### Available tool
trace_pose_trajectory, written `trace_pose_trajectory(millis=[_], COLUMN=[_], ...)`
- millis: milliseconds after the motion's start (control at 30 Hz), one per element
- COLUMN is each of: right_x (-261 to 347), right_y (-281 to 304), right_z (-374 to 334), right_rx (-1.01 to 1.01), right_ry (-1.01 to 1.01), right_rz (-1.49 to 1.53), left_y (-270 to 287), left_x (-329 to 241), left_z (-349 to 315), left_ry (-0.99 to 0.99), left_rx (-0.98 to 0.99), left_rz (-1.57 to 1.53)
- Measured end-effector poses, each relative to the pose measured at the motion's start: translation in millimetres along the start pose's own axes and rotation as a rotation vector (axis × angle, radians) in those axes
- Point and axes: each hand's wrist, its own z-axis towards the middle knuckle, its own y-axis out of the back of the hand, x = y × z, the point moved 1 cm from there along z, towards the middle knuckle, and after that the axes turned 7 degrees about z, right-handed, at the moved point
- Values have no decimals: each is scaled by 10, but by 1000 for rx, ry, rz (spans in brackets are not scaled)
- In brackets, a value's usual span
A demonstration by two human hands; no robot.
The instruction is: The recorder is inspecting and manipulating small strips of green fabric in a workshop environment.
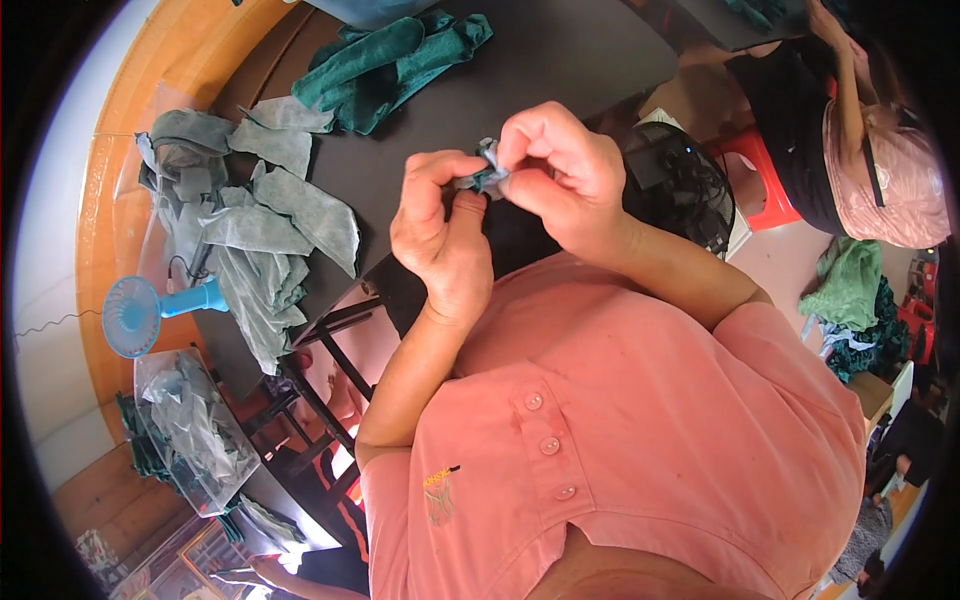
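Between my two hands, above the near side of the dark table [560, 75], is a small crumpled piece of fabric [488, 176], pale grey with a bit of dark green. My left hand [440, 225] pinches its left side between thumb and fingers. From the right, my right hand [572, 180] grips the other side, with thumb and index finger pressed together on it. Much of the piece is hidden by the fingers. Beyond the hands lie folded dark green velvety pieces [390, 75]. Several flat grey-green fabric pieces [285, 215] spread over the table's left part.
A small blue fan [133, 316] stands at the left, near a clear bin [195, 410] of pale fabric. On the right are a black mesh fan-like object [690, 185], a red stool [765, 185] and a green cloth heap [845, 285]. Another person's arm [850, 110] shows at upper right.
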Motion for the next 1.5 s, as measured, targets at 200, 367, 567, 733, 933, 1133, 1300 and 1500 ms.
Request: trace_pose_trajectory(millis=[200,367,567,733,933,1133,1300,1500], right_x=[68,117,3,7,32,69,62,4], right_y=[-18,10,76,90,41,23,35,-29], right_z=[-39,-33,-176,-13,3,1,-42,-3], right_rx=[86,184,140,27,62,76,50,50], right_ry=[199,278,70,-254,-149,-172,-175,-104], right_rz=[-181,-238,-56,351,233,288,367,237], left_y=[40,78,87,138,95,126,138,113], left_x=[2,63,-1,-8,-81,-101,-83,-76], left_z=[-1,-25,-96,-130,-110,-116,-77,-29], left_ry=[-21,70,115,-49,8,-49,-46,19], left_rx=[79,80,20,18,106,62,32,-22], left_rz=[77,-35,-249,-40,-6,-45,-33,-41])
